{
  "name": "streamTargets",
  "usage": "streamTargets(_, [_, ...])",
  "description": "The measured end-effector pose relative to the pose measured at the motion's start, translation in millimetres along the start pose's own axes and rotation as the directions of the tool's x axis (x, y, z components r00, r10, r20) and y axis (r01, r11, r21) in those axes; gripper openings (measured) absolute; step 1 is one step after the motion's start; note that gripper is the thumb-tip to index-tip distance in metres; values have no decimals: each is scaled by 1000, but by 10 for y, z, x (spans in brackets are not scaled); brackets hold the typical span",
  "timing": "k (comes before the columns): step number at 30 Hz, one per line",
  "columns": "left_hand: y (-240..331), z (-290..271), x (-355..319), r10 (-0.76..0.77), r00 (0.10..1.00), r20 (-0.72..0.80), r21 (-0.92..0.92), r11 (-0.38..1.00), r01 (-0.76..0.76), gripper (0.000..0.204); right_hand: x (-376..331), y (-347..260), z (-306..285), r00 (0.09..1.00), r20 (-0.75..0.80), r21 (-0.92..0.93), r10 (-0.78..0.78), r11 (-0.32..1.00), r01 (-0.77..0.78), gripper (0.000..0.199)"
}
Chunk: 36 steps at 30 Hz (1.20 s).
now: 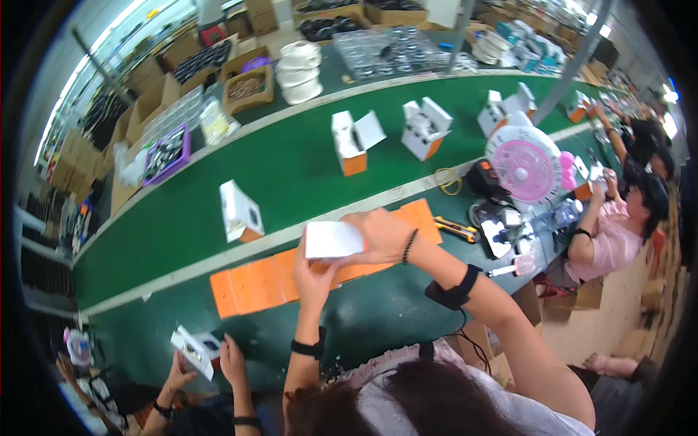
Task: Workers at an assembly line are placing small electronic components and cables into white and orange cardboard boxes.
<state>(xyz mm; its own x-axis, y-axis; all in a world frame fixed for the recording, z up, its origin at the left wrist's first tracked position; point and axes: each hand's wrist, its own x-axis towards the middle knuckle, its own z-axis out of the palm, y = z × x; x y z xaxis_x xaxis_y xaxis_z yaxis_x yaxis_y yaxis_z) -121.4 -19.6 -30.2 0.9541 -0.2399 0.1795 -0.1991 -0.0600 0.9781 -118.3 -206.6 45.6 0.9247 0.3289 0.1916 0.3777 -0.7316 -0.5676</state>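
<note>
Head view, only cam: both hands up over the green work surface [305,167]. Left hand [314,270] reaches up from below, fingers closed around the underside of a small white folded-card box [333,240]; right hand [382,234] clamps the box's right end, fingers curled over it, so the box sits between the two palms, pinched from both sides. Just beneath the hands lies a row of flat orange card blanks [254,285]; beyond the right hand, a yellow-handled cutter [456,228]. Further out past the fingers, an open white-and-orange carton [241,212] stands alone. Down-left, a co-worker's hands [206,363] hold a similar box. Risk, as I judge it: grip is on thin card, so squeezing too hard could crease a panel; a loose left thumb could let it drop onto the blanks.
</note>
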Motion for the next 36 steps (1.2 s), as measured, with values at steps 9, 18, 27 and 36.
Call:
streamTargets(9, [200, 83, -213, -59, 994, -97, 42, 997, 63, 71, 93, 69, 157, 876, -291, 312, 385, 904, -293, 49])
streamTargets(18, [528, 33, 91, -174, 985, -1, 586, 798, 141, 36, -111, 688, 782, 684, 281, 863, 673, 135, -487, 46])
streamTargets(27, [590, -13, 129, -231, 965, -121, 482, 836, 261, 35, -595, -399, 329, 803, -495, 210, 332, 942, -261, 51])
streamTargets(36, [431, -475, 114, -544, 839, 8, 197, 823, 532, 38, -559, -404, 70, 807, -111, 404, 580, 768, -496, 37])
